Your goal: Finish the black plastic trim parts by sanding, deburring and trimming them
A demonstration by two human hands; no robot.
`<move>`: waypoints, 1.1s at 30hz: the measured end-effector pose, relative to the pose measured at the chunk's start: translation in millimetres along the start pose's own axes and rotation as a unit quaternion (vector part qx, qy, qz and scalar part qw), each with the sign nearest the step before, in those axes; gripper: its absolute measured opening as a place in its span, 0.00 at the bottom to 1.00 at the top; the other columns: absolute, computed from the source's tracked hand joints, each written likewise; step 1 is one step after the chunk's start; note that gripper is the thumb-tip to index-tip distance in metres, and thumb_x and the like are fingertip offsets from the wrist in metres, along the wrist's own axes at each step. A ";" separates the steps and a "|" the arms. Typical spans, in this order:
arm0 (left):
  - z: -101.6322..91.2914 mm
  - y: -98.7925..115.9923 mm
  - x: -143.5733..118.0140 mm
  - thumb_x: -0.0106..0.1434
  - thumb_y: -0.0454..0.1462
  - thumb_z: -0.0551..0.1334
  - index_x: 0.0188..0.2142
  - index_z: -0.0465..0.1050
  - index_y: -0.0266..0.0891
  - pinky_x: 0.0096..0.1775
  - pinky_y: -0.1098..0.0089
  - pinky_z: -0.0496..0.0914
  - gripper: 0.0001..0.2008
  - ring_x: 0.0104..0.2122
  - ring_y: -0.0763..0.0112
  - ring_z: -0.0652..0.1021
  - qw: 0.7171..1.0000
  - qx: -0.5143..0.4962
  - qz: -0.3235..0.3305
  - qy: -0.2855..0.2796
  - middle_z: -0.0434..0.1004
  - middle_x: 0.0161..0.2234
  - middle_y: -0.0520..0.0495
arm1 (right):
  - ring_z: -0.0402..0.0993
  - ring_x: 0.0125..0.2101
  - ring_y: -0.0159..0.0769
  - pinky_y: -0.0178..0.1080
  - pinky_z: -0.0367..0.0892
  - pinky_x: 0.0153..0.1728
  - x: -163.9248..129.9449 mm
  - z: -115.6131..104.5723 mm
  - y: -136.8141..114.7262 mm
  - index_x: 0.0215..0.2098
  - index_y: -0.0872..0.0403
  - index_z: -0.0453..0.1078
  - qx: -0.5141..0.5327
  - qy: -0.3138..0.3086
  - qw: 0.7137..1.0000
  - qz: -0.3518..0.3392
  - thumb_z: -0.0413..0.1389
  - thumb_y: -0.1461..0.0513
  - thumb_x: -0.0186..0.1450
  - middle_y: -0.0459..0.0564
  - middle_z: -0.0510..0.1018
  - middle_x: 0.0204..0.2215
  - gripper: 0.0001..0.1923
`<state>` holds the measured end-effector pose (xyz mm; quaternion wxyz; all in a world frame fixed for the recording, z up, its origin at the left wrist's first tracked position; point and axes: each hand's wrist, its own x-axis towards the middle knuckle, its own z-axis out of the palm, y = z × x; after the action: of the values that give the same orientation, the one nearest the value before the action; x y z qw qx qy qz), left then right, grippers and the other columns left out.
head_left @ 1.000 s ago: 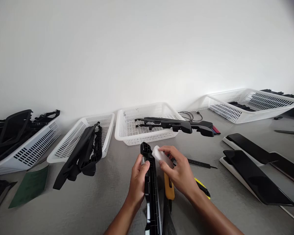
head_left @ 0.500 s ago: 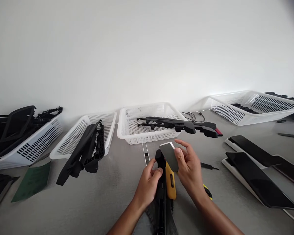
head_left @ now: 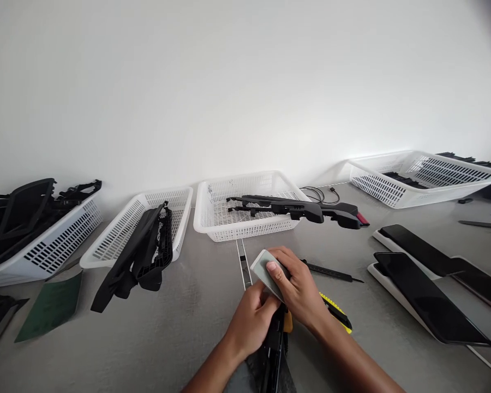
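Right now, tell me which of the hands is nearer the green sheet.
Left. The left hand is well to the right of the green sheet; the right hand is farther right, beyond the left one.

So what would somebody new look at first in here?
Probably the middle, where the right hand grips a pale block and the left hand a long black part. Next, maybe the white baskets along the wall, then the green sheet lying toward the left.
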<state>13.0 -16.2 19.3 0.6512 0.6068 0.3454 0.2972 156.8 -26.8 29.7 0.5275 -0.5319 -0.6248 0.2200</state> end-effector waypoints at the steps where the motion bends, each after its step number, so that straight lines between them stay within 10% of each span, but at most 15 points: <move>1: -0.7 0.4 0.2 0.72 0.42 0.60 0.43 0.79 0.39 0.35 0.70 0.64 0.11 0.30 0.69 0.67 1.000 -0.005 -0.004 -0.010 0.70 0.30 0.52 | 0.75 0.41 0.43 0.42 0.70 0.44 1.1 -1.3 0.2 0.40 0.50 0.75 0.011 0.011 1.000 0.012 0.50 0.44 0.79 0.51 0.80 0.39 0.22; 12: -10.5 8.4 0.3 0.65 0.51 0.68 0.55 0.81 0.39 0.28 0.71 0.57 0.25 0.24 0.73 0.61 0.985 -0.113 -0.091 -0.093 0.65 0.26 0.54 | 0.61 0.25 0.34 0.36 0.60 0.24 6.7 -18.9 12.6 0.31 0.51 0.64 0.168 0.086 0.956 0.223 0.52 0.32 0.71 0.43 0.66 0.24 0.32; 28: -14.4 0.3 -2.4 0.66 0.55 0.71 0.65 0.75 0.43 0.29 0.71 0.66 0.33 0.25 0.70 0.70 0.981 -0.179 -0.075 0.021 0.74 0.27 0.53 | 0.54 0.25 0.32 0.35 0.54 0.25 8.7 -13.8 5.8 0.28 0.51 0.62 0.134 0.057 0.974 0.175 0.52 0.32 0.71 0.42 0.60 0.24 0.34; 33: -12.1 7.2 0.3 0.70 0.54 0.67 0.63 0.76 0.47 0.45 0.67 0.75 0.27 0.46 0.57 0.82 0.982 -0.146 0.019 0.116 0.84 0.49 0.44 | 0.64 0.30 0.35 0.35 0.61 0.30 2.0 -1.3 1.4 0.35 0.54 0.72 0.134 -0.031 0.981 0.135 0.53 0.39 0.75 0.45 0.71 0.28 0.28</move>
<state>3.6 -8.3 26.1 0.6823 0.4731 0.3604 0.4251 158.8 -24.9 29.9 0.5396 -0.5288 -0.5284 0.3873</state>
